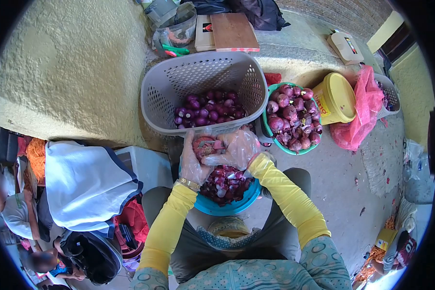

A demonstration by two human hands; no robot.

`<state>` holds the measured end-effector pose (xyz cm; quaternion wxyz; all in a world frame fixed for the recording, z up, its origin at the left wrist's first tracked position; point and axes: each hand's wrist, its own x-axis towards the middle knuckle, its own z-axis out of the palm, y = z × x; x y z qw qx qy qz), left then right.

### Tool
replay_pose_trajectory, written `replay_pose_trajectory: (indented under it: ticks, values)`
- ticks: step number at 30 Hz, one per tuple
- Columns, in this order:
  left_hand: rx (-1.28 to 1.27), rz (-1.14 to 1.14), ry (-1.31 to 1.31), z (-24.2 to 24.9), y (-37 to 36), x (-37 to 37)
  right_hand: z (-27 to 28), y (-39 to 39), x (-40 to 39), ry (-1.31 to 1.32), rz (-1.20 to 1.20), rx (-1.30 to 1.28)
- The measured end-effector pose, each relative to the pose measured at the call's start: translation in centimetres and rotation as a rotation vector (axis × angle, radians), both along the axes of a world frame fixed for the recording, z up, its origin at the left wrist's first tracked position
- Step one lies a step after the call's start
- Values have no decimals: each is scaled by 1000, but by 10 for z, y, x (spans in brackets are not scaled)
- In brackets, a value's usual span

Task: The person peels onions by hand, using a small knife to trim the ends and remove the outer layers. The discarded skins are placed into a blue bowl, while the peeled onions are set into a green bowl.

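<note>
My left hand (192, 162), in a clear plastic glove, is closed around a reddish, mottled thing (206, 146), partly covered by fingers; I cannot make out whether it is an onion. My right hand (238, 146), gloved too, meets it from the other side, fingers bent onto the same thing. Below both hands, between the knees, a blue basin (212, 209) holds dark red onion skins (225, 183). Just beyond the hands stands a grey perforated basket (162, 87) with peeled purple onions (210, 110) at its bottom.
Right of the basket, a green-rimmed tub (295, 152) is heaped with unpeeled onions (295, 113). A yellow bucket (334, 99) and a pink mesh sack (360, 126) stand beyond. A wooden board (234, 31) lies on the ledge. White cloth (87, 183) hangs at left; people sit nearby.
</note>
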<state>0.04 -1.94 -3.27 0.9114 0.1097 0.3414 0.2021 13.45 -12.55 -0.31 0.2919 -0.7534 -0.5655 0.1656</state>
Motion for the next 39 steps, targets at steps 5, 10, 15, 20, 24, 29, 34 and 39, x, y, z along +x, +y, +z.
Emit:
replay_pose_trajectory:
  ticks: [5,10,15,20,24,29,34,39]
  values:
    - [119,232,30,-10,-5,-3,-14,5,-22,12,-49,-84]
    - [156,383,-126,-26,3,0,-16,9,-36,346,-108,-68]
    - [151,116,-181,6,8,3,-9,7,4,291,8,-29]
    - [-18,-32,-120,-9,7,-1,3,1,3,64,16,19]
    - [27,167,-110,-19,5,1,-18,7,-16,15,-73,-70]
    - [192,295,-169,-25,3,-2,-22,9,-38,340,-123,-63]
    - [248,348,-191,-18,1,-1,-19,8,-31,473,-138,-73]
    - [114,-178,-57,15,17,-5,-3,2,16,116,41,-71]
